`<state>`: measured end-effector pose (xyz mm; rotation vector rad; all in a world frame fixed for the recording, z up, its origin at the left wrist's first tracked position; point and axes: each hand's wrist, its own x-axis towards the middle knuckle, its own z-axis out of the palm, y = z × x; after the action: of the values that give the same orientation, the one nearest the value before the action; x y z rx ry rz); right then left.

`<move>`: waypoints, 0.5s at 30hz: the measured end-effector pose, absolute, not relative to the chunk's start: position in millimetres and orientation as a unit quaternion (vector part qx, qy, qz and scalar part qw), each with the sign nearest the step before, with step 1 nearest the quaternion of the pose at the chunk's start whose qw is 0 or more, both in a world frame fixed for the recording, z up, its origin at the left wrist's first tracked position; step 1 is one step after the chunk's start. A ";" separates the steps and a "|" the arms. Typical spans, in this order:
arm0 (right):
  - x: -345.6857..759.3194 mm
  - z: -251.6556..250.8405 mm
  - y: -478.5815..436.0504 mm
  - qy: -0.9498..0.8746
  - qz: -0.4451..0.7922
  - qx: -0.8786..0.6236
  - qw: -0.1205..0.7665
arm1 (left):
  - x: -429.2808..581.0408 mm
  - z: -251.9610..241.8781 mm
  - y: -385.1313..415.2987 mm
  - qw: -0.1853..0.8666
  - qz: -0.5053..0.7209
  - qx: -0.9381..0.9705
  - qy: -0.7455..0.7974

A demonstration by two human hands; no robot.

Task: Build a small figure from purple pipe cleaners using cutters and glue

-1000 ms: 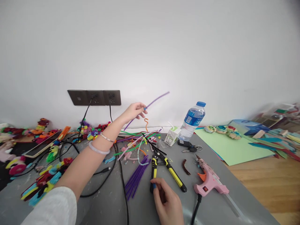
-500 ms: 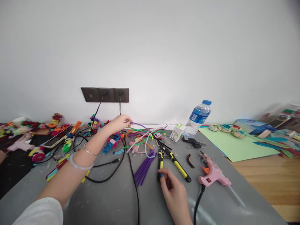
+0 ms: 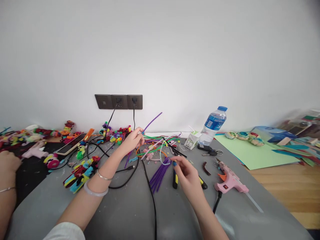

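Grip of the left hand [image 3: 134,140] is narrow: we record one purple stem [image 3: 152,121] pinched between thumb and fingers, just left of the frame's centre, slanting through the hand toward the upper right. The right hand [image 3: 187,174], right of centre in the lower half, has thumb and forefinger close together at the upper end of a purple bundle [image 3: 158,176]; whether they hold anything we cannot tell.

As to progress, we find the held stem nearly straight, with no twist or join visible. The bundle lies on the bench [image 3: 120,213] at lower centre, likewise unshaped, so we judge the purple material to be at an early stage. Pliers [image 3: 175,181], partly hidden by the right hand, and a pink glue gun [image 3: 227,181] at lower right both lie unused. Shaped fuzzy pieces [image 3: 82,175] at left appear finished. A co-worker's hand [image 3: 10,166] at the left edge is well apart.
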<state>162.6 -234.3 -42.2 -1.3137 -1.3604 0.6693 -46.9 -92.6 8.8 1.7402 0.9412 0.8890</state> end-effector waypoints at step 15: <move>129.5 -32.9 -113.3 -0.623 0.551 -0.367 0.416 | -47.9 -25.8 -104.3 0.536 0.585 0.503 0.344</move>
<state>129.5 -113.3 -32.9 -0.9221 -1.5640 1.3840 -47.9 -104.3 -25.8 1.1975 0.8196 1.3923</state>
